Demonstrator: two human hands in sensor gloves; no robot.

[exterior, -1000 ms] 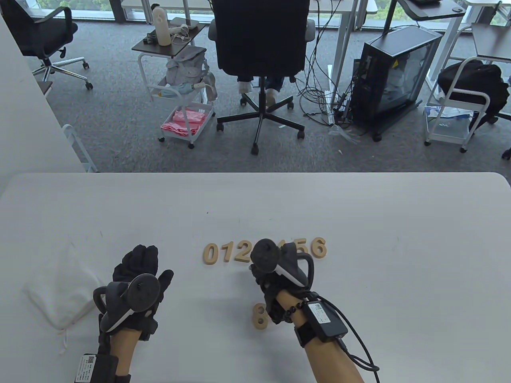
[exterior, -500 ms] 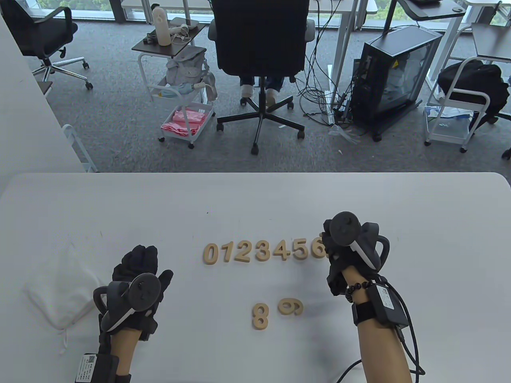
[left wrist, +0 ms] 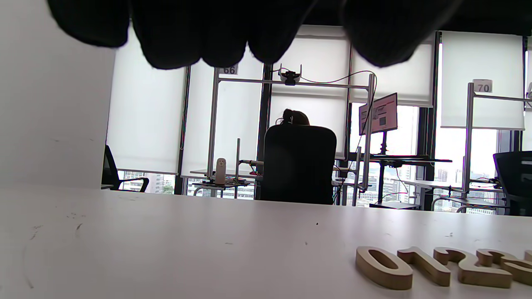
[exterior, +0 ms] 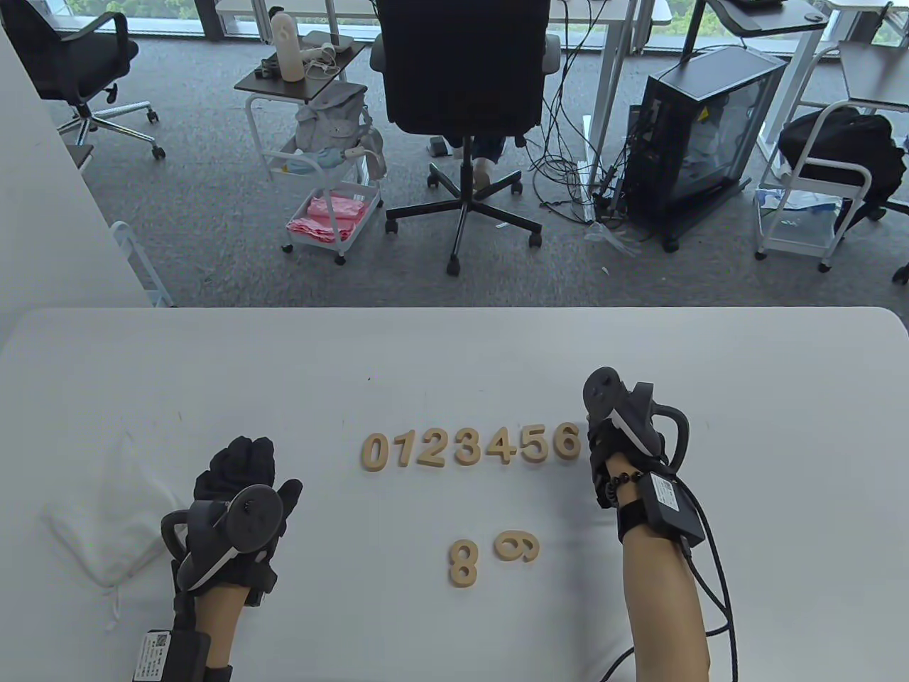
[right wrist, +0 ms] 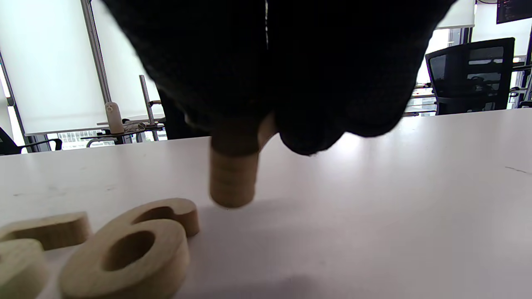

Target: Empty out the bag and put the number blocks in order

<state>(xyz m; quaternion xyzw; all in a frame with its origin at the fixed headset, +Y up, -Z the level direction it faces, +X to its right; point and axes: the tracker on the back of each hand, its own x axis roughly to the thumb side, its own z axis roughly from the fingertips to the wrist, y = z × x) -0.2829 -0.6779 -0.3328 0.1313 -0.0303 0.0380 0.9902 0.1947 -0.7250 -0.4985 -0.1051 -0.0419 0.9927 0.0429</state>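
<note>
I am pinching a tan wooden number block (right wrist: 232,174) in my right hand (exterior: 616,444), hovering just right of the wooden 6 (exterior: 566,441); my left hand (exterior: 238,490) is resting relaxed.

Wooden number blocks 0 to 6 (exterior: 470,449) lie flat in a row before me. I hold another block (right wrist: 232,174) upright just beside the 6 (right wrist: 129,249). The 8 (exterior: 463,562) and 9 (exterior: 517,546) lie nearer, with the white bag (exterior: 106,518) far left.

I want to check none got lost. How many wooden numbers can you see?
10. Seven sit in the row, 0 through 6. The 8 and 9 lie apart, nearer the person. The right hand holds one more block just past the 6; its shape is hidden.
</note>
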